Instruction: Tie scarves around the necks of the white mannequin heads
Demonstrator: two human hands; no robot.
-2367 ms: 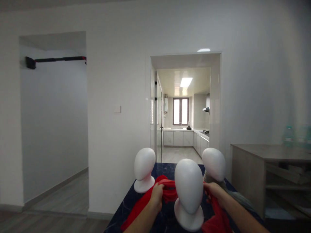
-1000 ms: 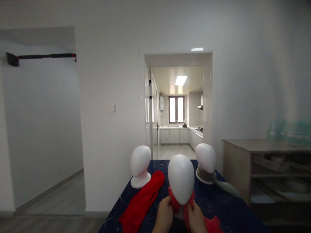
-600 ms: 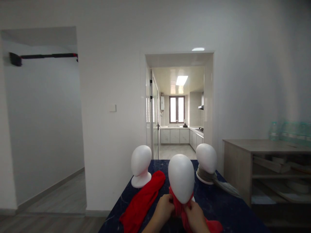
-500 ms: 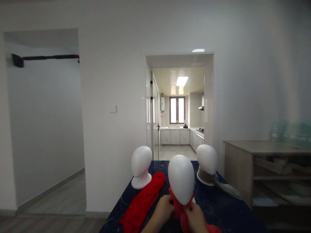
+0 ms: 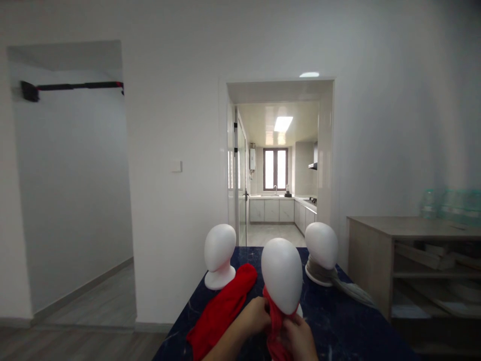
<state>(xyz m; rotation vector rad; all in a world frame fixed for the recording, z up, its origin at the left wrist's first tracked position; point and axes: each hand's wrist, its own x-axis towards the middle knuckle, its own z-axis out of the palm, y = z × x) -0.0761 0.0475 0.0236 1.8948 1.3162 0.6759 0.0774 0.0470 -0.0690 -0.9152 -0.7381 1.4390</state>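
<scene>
Head view: left hand [image 5: 258,316] and right hand [image 5: 299,336] grip the coral-red scarf [image 5: 276,328] with their fingers from opposite sides, apparently so its folds sit close beneath the front mannequin head [image 5: 281,273] on the counter [image 5: 338,321].

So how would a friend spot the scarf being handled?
On the dark blue table, find the nearest white head. The red scarf is at its neck. Unlike the red cloth and grey scarf nearby, it has the left hand and right hand on it.
</scene>
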